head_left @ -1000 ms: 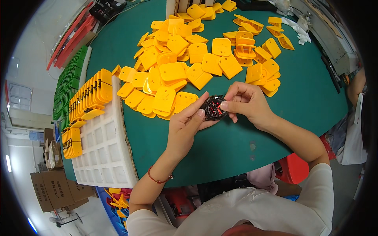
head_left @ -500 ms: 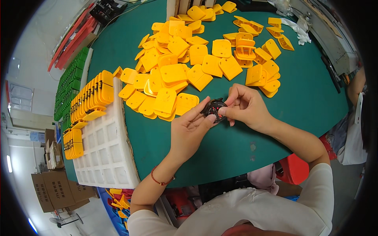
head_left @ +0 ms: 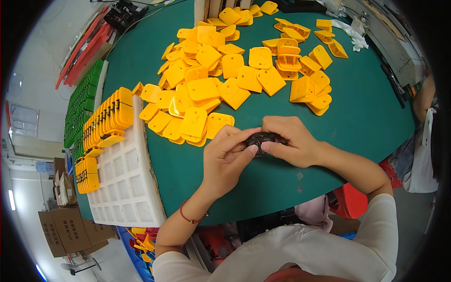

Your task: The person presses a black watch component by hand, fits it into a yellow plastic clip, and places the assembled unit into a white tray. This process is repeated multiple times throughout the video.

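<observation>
Both hands meet over the green table, holding a small round black part (head_left: 266, 137) between them. My left hand (head_left: 223, 162) pinches its left side with thumb and fingers. Its right side is gripped by my right hand (head_left: 297, 146), whose thumb presses on the near face while the fingers curl over the top. The fingers cover much of the part, so its exact kind does not show. Just beyond my hands lies a large heap of yellow folded plastic pieces (head_left: 204, 88), rounded plates with small holes. Neither hand touches the heap.
At left a white gridded foam tray (head_left: 123, 176) carries rows of yellow pieces with black fittings (head_left: 109, 115). Green pieces (head_left: 84, 105) stand in rows beyond it. The green table (head_left: 347, 127) curves toward me. A red stool (head_left: 350, 202) and cardboard boxes (head_left: 70, 230) sit below.
My right fingers have moved from pinching at the part's face to wrapping over its right side. The part has tilted, and its red-marked face shows less. Both hands sit slightly nearer me.
</observation>
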Demonstrator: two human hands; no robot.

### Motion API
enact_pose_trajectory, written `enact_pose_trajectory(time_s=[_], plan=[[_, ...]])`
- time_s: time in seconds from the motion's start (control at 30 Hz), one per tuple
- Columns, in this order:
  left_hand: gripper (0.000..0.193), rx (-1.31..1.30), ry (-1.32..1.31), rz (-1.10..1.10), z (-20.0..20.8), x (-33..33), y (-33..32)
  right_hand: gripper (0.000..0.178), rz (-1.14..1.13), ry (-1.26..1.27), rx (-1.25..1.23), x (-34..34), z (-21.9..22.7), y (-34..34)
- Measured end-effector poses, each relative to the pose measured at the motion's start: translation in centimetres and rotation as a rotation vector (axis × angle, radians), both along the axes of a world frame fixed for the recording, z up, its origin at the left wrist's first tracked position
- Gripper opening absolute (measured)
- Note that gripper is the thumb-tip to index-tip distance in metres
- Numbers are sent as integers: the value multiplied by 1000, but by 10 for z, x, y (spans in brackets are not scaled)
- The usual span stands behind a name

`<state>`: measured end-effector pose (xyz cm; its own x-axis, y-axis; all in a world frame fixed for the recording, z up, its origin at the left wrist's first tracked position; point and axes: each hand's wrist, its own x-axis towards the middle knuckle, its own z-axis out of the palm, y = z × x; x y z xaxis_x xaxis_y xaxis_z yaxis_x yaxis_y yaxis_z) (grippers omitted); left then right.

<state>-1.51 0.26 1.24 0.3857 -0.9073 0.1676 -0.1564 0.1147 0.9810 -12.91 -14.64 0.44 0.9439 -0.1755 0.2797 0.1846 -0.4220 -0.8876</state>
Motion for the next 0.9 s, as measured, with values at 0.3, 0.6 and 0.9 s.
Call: enact_pose_trajectory(time_s=[0.3, 0.6, 0.9], plan=[[32, -86, -131, 2, 0, -7, 5, 16, 62, -220, -71, -3, -4, 2], [34, -126, -229, 0, 4, -8, 5, 17, 66, -311, -143, -3, -4, 1], [39, -160, -525, 63, 8, -6, 5, 18, 8, -439, -345, 0, -7, -1]])
